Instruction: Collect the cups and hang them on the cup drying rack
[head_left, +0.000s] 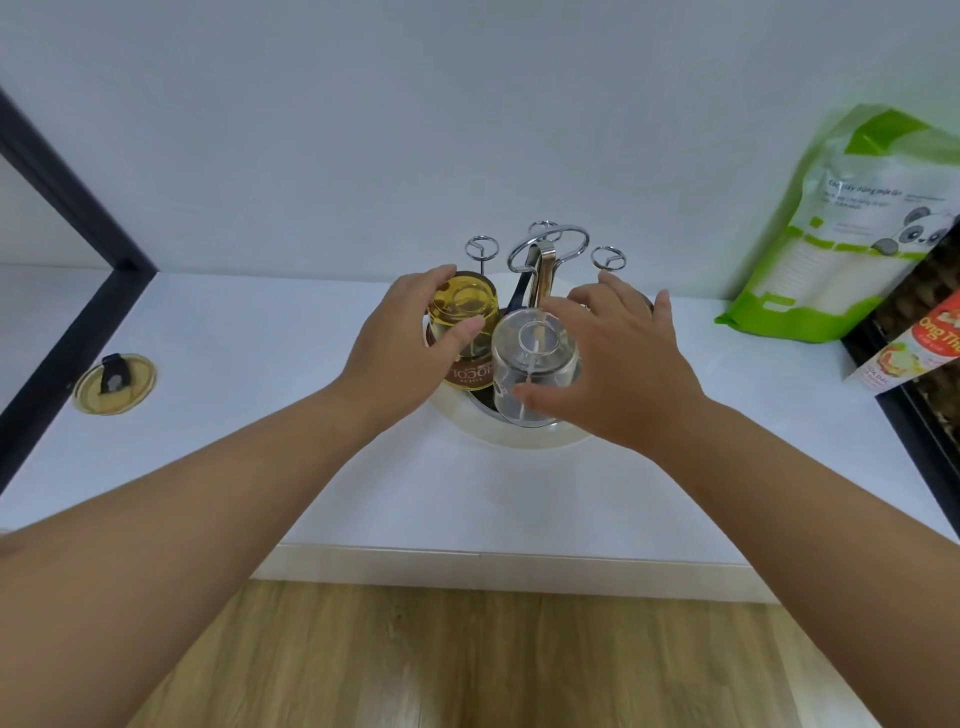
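A chrome cup drying rack (545, 249) with looped prongs stands on a round white base (519, 441) in the middle of the white counter. An amber glass cup (462, 312) with a brown label sits upside down on the rack's left side, and my left hand (410, 332) is wrapped around it. A clear glass cup (535, 364) sits upside down over a front prong. My right hand (618, 364) grips the clear cup from the right, thumb in front. Two prongs behind are bare.
A yellow lid (114, 382) with a black tab lies on the counter (260, 415) at the left. A green and white pouch (852, 234) leans on the wall at the right, beside a carton (914, 343) and a black frame. A dark frame (62, 208) borders the left.
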